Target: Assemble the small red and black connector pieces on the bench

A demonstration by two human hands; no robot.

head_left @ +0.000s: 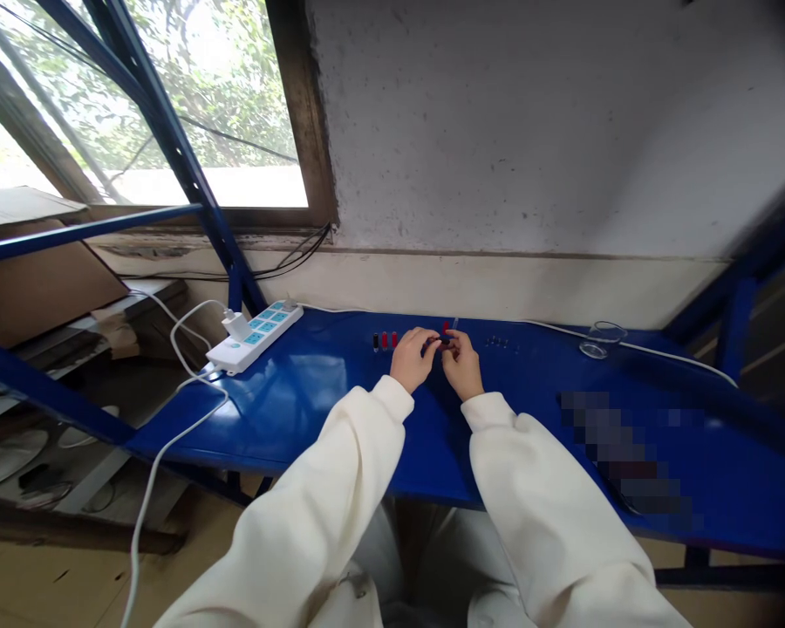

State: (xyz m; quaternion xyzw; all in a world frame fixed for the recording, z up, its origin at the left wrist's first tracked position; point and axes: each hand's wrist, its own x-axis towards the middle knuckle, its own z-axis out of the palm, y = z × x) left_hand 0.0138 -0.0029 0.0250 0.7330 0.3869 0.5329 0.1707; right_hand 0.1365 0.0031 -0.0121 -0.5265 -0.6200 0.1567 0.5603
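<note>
Over the back of the blue table, my left hand [414, 358] and my right hand [463, 362] meet with fingers pinched together. A small dark piece [443, 340] is held between their fingertips, and its exact kind is too small to make out. Just left of my left hand stand a small black cylinder [376, 342] and two red cylinders [385, 341]. Behind my fingers a small red part [446, 327] shows, partly hidden, with a thin clear stick-like thing [456, 323] beside it. Several tiny dark parts [497, 341] lie right of my right hand.
A white power strip [255, 338] with a plugged-in adapter lies at the table's left end, its cable hanging down. On the right are a clear glass cup [595, 349] and a blurred-out dark object [628, 458]. Blue metal frame posts [235, 270] flank the table [314, 419].
</note>
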